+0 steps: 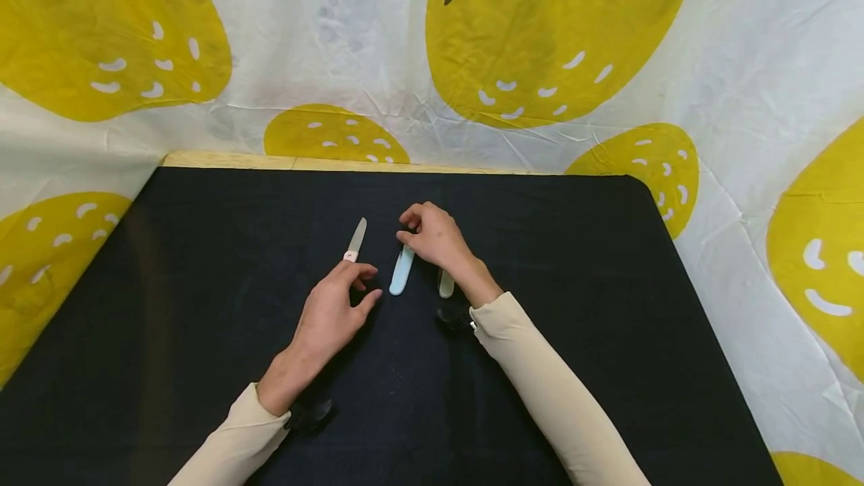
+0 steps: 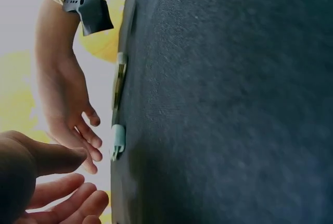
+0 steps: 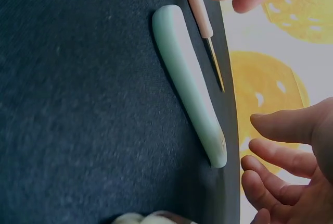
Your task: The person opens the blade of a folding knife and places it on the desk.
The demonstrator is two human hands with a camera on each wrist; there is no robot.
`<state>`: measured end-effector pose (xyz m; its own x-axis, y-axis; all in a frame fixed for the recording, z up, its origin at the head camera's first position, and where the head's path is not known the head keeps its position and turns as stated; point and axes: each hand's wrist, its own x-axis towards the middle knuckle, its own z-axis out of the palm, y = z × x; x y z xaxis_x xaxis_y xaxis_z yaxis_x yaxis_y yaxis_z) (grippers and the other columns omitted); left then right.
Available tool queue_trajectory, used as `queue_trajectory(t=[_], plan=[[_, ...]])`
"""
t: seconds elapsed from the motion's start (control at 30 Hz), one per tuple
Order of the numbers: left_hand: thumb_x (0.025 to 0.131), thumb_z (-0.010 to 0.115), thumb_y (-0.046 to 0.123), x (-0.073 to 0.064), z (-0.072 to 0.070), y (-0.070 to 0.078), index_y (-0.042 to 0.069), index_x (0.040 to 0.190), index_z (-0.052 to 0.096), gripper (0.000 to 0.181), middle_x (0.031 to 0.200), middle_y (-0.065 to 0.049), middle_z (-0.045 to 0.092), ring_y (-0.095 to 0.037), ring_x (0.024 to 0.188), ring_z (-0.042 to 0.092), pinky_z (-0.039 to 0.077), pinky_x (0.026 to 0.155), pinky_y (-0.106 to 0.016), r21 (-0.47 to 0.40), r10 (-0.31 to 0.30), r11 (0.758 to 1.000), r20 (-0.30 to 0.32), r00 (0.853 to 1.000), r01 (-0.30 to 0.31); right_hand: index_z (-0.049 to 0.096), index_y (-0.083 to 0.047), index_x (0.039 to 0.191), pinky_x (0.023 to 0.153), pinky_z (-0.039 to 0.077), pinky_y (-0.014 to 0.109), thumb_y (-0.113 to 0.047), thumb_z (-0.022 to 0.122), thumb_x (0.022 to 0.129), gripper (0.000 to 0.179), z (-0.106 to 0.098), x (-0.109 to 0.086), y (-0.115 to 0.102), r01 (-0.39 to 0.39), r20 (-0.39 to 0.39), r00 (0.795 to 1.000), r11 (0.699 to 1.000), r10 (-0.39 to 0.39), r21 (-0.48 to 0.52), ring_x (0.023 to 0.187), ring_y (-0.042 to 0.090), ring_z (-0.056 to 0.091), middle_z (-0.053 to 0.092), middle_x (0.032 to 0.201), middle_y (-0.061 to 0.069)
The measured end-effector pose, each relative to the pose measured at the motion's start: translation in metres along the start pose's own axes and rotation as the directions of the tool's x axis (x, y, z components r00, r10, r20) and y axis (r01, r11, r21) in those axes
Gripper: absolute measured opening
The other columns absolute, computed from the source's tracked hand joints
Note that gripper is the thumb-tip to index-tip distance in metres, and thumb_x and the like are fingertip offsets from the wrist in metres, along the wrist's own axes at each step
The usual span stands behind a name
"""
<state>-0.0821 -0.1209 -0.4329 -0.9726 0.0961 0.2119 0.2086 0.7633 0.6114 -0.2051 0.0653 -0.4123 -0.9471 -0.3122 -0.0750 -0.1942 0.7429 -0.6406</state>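
A folding knife with a pink handle (image 3: 196, 5) lies with its blade (image 1: 358, 235) out, pointing to the far side. Above its handle hovers my left hand (image 1: 334, 310), fingers loosely bent and holding nothing; in the head view it hides most of the handle. To the right lies a light blue folding knife (image 1: 401, 272), its blade folded away. Over this knife's far end is my right hand (image 1: 435, 235), thumb and fingers apart with nothing between them. A third, cream-coloured folded knife (image 1: 446, 283) lies partly hidden under the right wrist.
A black cloth (image 1: 574, 306) covers the table, with a strip of bare wood (image 1: 229, 161) along the far edge. Behind hangs a white curtain (image 1: 351, 36) with yellow prints. Each wrist wears a black camera mount (image 2: 88, 8).
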Motion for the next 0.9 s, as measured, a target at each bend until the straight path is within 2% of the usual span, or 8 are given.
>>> queue_trajectory(t=[0.17,0.47,0.67,0.9], plan=[[0.088,0.084,0.015,0.003,0.004,0.004,0.008,0.120,0.072,0.035,0.107,-0.006,0.070,-0.022,0.091,0.068,0.054,0.073,-0.040,0.023,-0.033,0.999,0.041,0.999,0.032,0.073,-0.013,0.121,0.089,0.052,0.040,-0.026,0.074,0.098,0.027,-0.001,-0.002,0.004,-0.015,0.001,1.000,0.999,0.015,-0.043,0.099,0.025,0.064,0.066,0.112,0.008],[0.088,0.084,0.019,0.007,0.010,0.006,0.011,0.119,0.073,0.035,0.107,-0.003,0.071,-0.016,0.086,0.066,0.051,0.066,-0.034,0.040,-0.051,0.998,0.061,0.997,0.049,0.074,-0.015,0.120,0.105,0.043,0.048,-0.030,0.074,0.098,0.027,-0.002,-0.005,0.012,-0.034,0.027,0.999,0.995,0.037,-0.098,0.103,0.026,0.064,0.067,0.113,0.007],[0.088,0.085,0.021,0.009,0.016,0.007,0.012,0.121,0.073,0.036,0.108,-0.002,0.071,-0.016,0.088,0.067,0.054,0.069,-0.035,0.036,-0.060,0.998,0.067,0.996,0.058,0.075,-0.016,0.119,0.103,0.041,0.048,-0.032,0.074,0.097,0.027,0.003,-0.010,0.014,-0.018,0.014,1.000,0.992,0.020,-0.127,0.103,0.026,0.062,0.066,0.111,0.007],[0.085,0.087,0.023,0.010,0.019,0.010,0.012,0.120,0.073,0.039,0.107,-0.002,0.071,-0.015,0.089,0.068,0.055,0.069,-0.036,0.071,-0.061,0.996,0.080,0.995,0.055,0.078,-0.018,0.115,0.102,0.041,0.048,-0.034,0.072,0.099,0.024,0.008,-0.013,0.013,-0.025,-0.004,1.000,0.983,0.024,-0.179,0.105,0.027,0.061,0.065,0.110,0.007]])
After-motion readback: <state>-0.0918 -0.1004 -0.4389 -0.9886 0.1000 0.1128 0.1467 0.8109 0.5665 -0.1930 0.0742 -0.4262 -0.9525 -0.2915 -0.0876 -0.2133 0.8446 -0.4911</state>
